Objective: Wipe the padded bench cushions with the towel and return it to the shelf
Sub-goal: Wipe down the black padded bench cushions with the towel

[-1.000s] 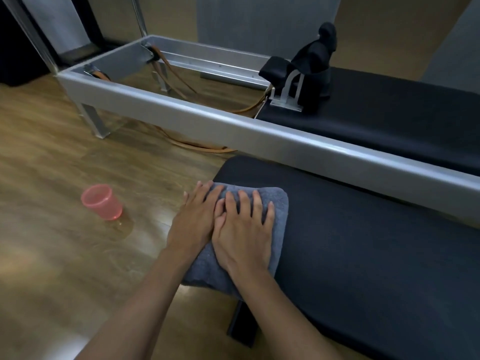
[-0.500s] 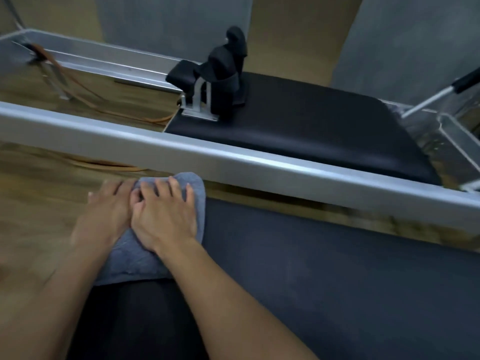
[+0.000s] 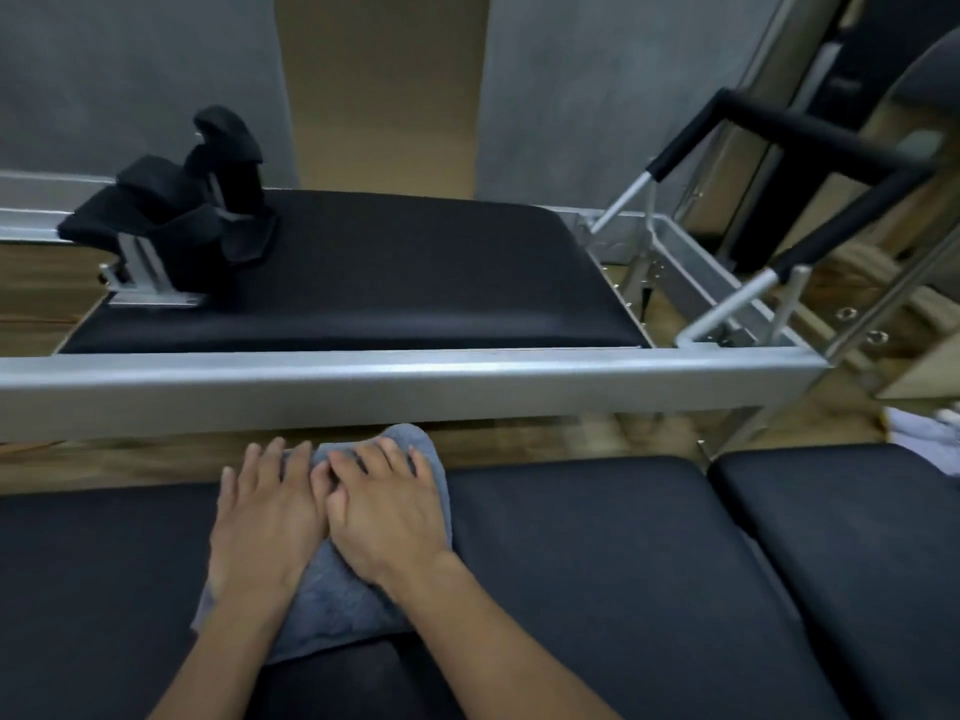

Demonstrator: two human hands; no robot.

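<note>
A long black padded bench cushion (image 3: 597, 574) fills the near surface, a second cushion (image 3: 852, 527) just beside it at right. On the long cushion's far edge lies a grey towel (image 3: 337, 610). The left hand (image 3: 262, 522) and right hand (image 3: 387, 511) press flat on it, side by side, fingers spread, touching at the thumbs.

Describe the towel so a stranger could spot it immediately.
Find the long black padded bench nearest the camera, in front of the silver frame rail. Near its far edge lies a grey-blue towel, pressed flat under both hands; it is the only pale, soft cloth on the black cushions.
</note>
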